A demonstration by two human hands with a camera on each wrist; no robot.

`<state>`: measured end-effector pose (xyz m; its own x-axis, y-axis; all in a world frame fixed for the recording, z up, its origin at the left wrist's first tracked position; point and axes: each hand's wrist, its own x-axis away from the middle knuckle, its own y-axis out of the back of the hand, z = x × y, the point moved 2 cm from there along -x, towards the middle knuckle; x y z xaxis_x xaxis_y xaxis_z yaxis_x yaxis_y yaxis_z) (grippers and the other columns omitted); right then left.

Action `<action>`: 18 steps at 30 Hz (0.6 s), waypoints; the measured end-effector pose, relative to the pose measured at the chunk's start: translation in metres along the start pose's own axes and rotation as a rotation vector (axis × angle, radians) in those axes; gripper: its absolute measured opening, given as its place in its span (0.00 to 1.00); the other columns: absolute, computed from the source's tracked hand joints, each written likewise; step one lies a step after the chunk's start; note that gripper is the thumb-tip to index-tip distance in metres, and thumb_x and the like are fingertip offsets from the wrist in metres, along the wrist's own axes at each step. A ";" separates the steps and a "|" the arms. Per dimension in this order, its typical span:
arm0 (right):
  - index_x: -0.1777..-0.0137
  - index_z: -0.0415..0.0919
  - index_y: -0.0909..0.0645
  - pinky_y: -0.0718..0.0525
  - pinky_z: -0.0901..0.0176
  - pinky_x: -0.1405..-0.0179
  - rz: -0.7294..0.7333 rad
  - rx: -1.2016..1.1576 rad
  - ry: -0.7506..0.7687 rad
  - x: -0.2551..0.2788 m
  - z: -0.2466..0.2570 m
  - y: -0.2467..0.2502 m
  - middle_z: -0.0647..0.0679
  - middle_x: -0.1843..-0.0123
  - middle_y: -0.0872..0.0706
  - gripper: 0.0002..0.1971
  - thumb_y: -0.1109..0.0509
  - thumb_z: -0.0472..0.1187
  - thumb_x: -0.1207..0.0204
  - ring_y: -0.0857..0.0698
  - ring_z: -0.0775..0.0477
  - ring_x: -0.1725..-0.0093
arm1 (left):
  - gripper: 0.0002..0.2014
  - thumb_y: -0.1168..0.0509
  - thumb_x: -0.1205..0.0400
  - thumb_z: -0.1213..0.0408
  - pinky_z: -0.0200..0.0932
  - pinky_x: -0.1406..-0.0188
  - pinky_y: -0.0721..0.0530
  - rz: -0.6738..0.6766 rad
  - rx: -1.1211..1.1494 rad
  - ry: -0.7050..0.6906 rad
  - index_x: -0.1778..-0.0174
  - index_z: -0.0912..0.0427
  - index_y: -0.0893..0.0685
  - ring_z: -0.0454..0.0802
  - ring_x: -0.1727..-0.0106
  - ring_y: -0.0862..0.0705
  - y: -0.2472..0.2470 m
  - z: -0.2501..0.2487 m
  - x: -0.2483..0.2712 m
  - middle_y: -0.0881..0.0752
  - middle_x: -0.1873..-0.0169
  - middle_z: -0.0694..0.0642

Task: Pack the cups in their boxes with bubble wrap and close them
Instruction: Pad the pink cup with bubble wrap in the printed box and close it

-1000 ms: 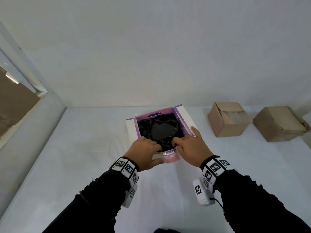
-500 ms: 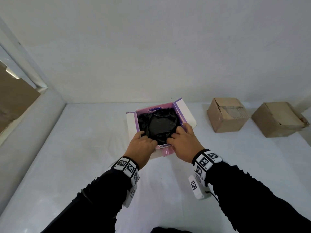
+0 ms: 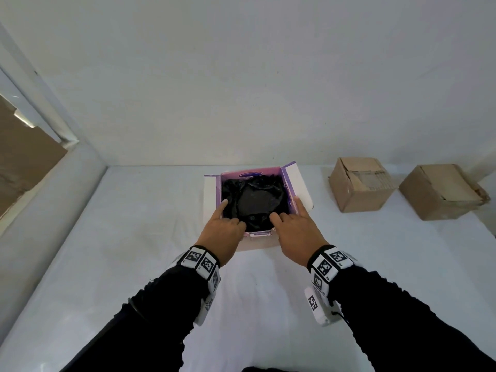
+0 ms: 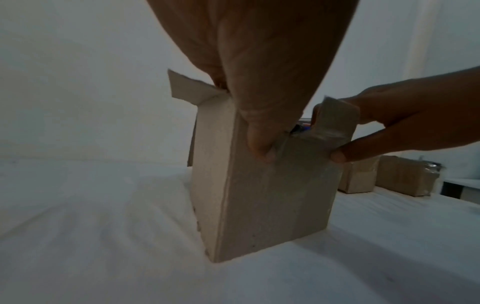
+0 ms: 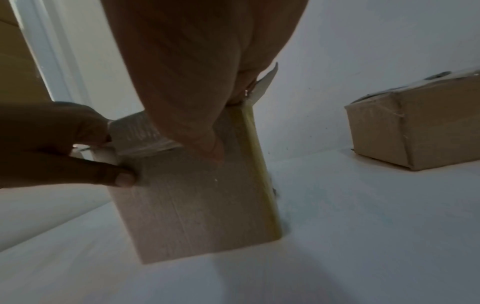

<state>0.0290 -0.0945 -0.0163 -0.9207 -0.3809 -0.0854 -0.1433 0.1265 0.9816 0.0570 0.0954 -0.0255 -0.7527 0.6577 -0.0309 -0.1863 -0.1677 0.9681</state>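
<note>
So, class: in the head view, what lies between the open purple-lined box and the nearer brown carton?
Only bare white table lies between the open box and the nearer brown carton in the head view.

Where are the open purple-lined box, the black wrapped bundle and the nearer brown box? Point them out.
open purple-lined box (image 3: 296, 183), head view, white right flap.
black wrapped bundle (image 3: 255, 201), head view, middle.
nearer brown box (image 3: 357, 194), head view, front side.

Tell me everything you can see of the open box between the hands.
The open box stands upright on the white table, mid-table near the wall. Its outside looks like pale cardboard; the inner walls are pink-purple. The top flaps are open, with the white right flap tilted outward. Inside lies a bundle in black wrap. The left hand and right hand hold its near corners, fingers over the rim and thumbs pressed on the front wall.
</note>
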 end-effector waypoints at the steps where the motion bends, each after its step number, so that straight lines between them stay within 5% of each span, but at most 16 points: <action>1: 0.41 0.39 0.28 0.53 0.35 0.18 0.075 -0.015 0.000 -0.002 -0.001 0.004 0.49 0.70 0.22 0.17 0.40 0.35 0.31 0.17 0.40 0.67 | 0.05 0.30 0.27 0.63 0.58 0.19 0.47 0.008 0.015 -0.011 0.66 0.54 0.21 0.52 0.74 0.18 0.001 0.000 -0.001 0.21 0.76 0.49; 3: 0.35 0.40 0.32 0.54 0.38 0.18 0.254 -0.076 -0.013 -0.010 -0.005 0.018 0.48 0.63 0.16 0.18 0.42 0.40 0.25 0.14 0.40 0.56 | 0.03 0.33 0.26 0.61 0.54 0.17 0.49 0.045 0.103 -0.054 0.62 0.55 0.20 0.54 0.70 0.16 0.007 -0.001 0.000 0.17 0.74 0.51; 5: 0.41 0.44 0.27 0.39 0.45 0.24 0.292 -0.213 -0.093 -0.020 -0.016 0.032 0.47 0.57 0.14 0.12 0.39 0.40 0.25 0.15 0.41 0.49 | 0.10 0.38 0.23 0.52 0.48 0.23 0.35 0.082 0.247 -0.068 0.58 0.54 0.19 0.55 0.63 0.15 0.015 -0.002 -0.002 0.14 0.70 0.52; 7: 0.48 0.46 0.23 0.29 0.49 0.40 0.175 -0.313 -0.224 -0.027 -0.026 0.039 0.47 0.56 0.13 0.10 0.39 0.36 0.27 0.15 0.40 0.51 | 0.16 0.46 0.24 0.45 0.43 0.51 0.23 0.047 0.417 -0.004 0.60 0.52 0.19 0.55 0.60 0.17 0.023 0.000 -0.003 0.14 0.67 0.51; 9: 0.48 0.43 0.21 0.26 0.50 0.47 0.007 -0.453 -0.330 -0.032 -0.025 0.040 0.45 0.52 0.13 0.10 0.39 0.34 0.27 0.16 0.38 0.51 | 0.18 0.51 0.23 0.47 0.43 0.64 0.26 -0.041 0.480 0.024 0.60 0.54 0.19 0.54 0.60 0.19 0.025 0.004 -0.005 0.16 0.64 0.51; 13: 0.36 0.35 0.25 0.23 0.49 0.39 0.081 -0.602 -0.326 -0.042 -0.006 0.021 0.38 0.36 0.21 0.16 0.40 0.37 0.22 0.21 0.37 0.39 | 0.13 0.43 0.25 0.57 0.51 0.55 0.20 -0.075 0.375 0.123 0.52 0.60 0.19 0.57 0.54 0.21 0.016 0.017 -0.019 0.18 0.55 0.57; 18: 0.28 0.31 0.36 0.23 0.49 0.42 0.348 -0.548 -0.370 -0.046 -0.003 0.009 0.32 0.37 0.19 0.24 0.41 0.38 0.22 0.19 0.33 0.40 | 0.28 0.38 0.26 0.51 0.50 0.38 0.26 0.130 0.221 0.197 0.30 0.58 0.29 0.57 0.44 0.19 0.014 0.016 -0.037 0.18 0.41 0.56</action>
<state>0.0710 -0.0789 -0.0034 -0.9556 -0.0568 0.2891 0.2914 -0.3280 0.8986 0.0921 0.0808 -0.0063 -0.8729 0.4828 0.0702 0.0452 -0.0632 0.9970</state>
